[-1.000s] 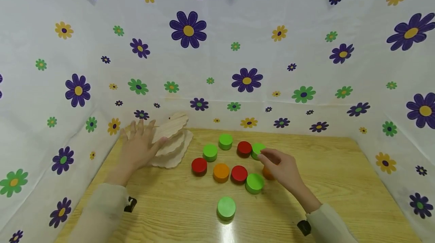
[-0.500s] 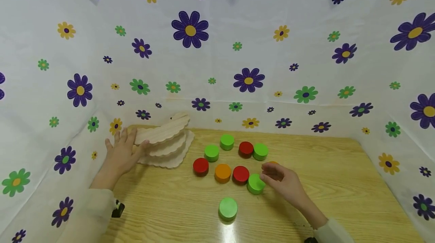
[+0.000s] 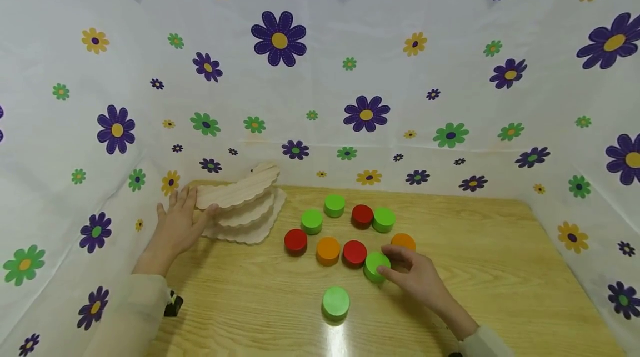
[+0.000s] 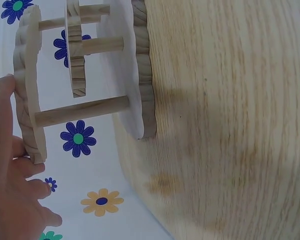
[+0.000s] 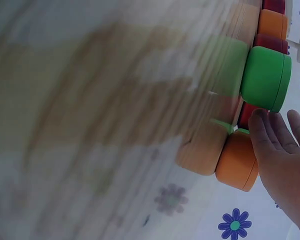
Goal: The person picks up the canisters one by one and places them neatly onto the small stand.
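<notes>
At the back left stands a pale wooden tiered stand with scalloped plates; dowels join them in the left wrist view. My left hand rests at the left edge of the top plate, fingers spread, thumb over its front rim. My right hand is beside a green disc. Its thumb tip overlaps this disc in the head view, and its extended fingers lie right at the rim in the right wrist view. An orange disc sits just behind the right hand, partly covered.
Several more discs lie across the middle: red, orange, red, and green among them. A lone green disc is nearest the front. Flower-printed white cloth walls the wooden table at back and sides.
My left hand has drawn back leftward from over the stand to its left edge. My right hand has come forward from near the rear green disc to the front one, uncovering the orange disc.
</notes>
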### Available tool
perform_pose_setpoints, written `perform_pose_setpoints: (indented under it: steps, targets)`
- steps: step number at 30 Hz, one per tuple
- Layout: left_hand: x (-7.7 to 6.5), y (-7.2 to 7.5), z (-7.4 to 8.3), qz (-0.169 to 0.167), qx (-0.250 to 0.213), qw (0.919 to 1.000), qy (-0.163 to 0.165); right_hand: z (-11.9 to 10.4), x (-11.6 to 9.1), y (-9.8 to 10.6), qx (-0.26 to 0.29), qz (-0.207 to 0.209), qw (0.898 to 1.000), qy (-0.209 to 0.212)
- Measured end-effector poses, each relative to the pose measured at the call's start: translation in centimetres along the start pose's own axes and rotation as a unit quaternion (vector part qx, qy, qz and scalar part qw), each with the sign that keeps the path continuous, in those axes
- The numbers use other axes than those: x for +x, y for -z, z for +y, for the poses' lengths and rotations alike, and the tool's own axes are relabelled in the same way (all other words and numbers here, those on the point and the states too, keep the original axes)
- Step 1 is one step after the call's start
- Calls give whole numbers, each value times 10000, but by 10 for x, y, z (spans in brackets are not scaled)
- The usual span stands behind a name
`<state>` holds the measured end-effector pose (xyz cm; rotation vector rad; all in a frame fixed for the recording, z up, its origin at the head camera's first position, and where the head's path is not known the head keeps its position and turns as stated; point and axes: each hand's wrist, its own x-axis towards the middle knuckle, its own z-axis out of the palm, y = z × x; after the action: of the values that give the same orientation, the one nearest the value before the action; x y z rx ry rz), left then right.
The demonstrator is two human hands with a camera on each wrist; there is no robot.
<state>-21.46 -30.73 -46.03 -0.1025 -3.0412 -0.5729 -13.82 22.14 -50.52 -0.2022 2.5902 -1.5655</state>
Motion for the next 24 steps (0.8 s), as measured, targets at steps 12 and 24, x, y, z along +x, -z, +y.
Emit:
perform_pose_setpoints:
  steps: [12,24]
  targets:
    - [-5,1,-3,14,-57,10000,51,4,5,-1,-496,-372,9980,126]
    - [-5,1,-1,64,-59,10000,-32,3,5,0,-644,-499,9965,208]
